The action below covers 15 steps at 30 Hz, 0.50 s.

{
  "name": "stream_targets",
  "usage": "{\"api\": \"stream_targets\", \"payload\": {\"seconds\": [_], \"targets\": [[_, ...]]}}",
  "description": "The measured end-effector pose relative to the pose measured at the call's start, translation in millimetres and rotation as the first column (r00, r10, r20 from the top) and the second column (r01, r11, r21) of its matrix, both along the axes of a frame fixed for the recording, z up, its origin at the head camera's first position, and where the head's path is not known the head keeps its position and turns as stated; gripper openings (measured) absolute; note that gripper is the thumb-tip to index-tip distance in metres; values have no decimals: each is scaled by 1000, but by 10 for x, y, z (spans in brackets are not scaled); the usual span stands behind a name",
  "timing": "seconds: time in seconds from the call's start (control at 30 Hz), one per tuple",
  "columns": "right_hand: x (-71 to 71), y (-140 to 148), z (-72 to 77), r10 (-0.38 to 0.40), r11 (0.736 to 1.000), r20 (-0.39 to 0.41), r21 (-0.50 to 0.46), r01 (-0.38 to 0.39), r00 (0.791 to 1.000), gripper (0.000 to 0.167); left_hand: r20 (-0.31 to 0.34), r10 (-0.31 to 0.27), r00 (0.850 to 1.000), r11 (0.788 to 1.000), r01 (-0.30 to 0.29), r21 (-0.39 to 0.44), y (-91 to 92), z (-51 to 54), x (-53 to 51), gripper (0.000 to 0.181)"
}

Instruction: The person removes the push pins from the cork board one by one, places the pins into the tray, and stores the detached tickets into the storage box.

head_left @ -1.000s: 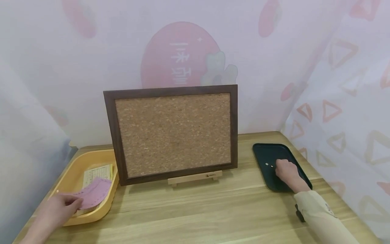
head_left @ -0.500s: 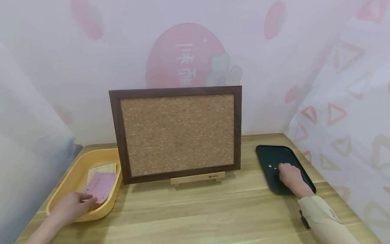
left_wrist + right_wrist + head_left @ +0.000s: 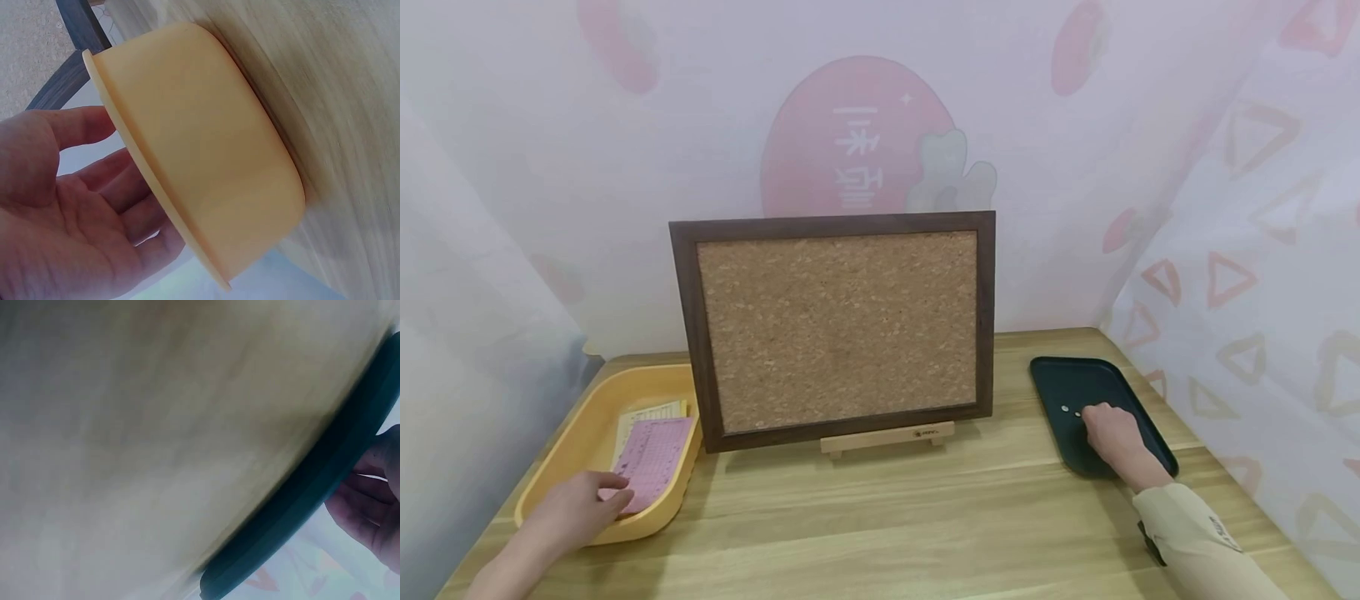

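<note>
In the head view my left hand [image 3: 576, 508] is over the front of a yellow basket [image 3: 553, 442], thumb and forefinger apart. Beside those fingers a pink printed sheet [image 3: 658, 454] lies on cream paper [image 3: 632, 421] in the basket. The left wrist view has the fingers reaching past the basket's rim, which hides their tips. My right hand [image 3: 1116, 437], fingers bent, is down at a dark green tray [image 3: 1078, 375]. Small whitish round pieces [image 3: 1065, 409] lie near its fingertips. Whether it pinches one is hidden, also in the right wrist view, where the tray's edge covers the tips.
A cork board [image 3: 842, 333] in a dark frame leans on a small wooden stand [image 3: 887, 437] between basket and tray. All stand on a wood-grain table [image 3: 865, 525]. Printed curtains [image 3: 1052, 275] hang behind and at the sides.
My left hand has let go of the pink sheet, which now lies flatter in the basket, and its fingers have parted. The right hand stays at the tray; the head view has shifted slightly.
</note>
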State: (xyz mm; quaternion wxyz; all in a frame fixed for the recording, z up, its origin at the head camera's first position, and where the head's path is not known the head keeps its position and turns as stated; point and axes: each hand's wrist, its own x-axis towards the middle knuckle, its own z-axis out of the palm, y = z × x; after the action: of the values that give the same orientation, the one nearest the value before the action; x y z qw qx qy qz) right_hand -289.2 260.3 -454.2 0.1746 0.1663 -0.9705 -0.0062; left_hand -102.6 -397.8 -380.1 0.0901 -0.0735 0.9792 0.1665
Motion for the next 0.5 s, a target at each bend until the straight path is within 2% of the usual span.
{"api": "stream_targets", "payload": {"seconds": [0.17, 0.3, 0.37, 0.5], "targets": [[29, -10, 31, -30, 999, 70, -12, 31, 997, 14, -32, 36, 999, 999, -34, 43, 7, 59, 68, 42], [61, -23, 144, -52, 995, 171, -80, 66, 984, 12, -116, 45, 992, 998, -40, 43, 50, 173, 85, 45], [84, -44, 229, -40, 988, 210, -139, 71, 977, 14, -182, 24, 983, 1000, -21, 18, 115, 241, 66, 46], [104, -163, 470, 34, 968, 217, -250, 22, 976, 30, -310, -33, 950, 999, 25, -29, 374, 375, -44, 49]]}}
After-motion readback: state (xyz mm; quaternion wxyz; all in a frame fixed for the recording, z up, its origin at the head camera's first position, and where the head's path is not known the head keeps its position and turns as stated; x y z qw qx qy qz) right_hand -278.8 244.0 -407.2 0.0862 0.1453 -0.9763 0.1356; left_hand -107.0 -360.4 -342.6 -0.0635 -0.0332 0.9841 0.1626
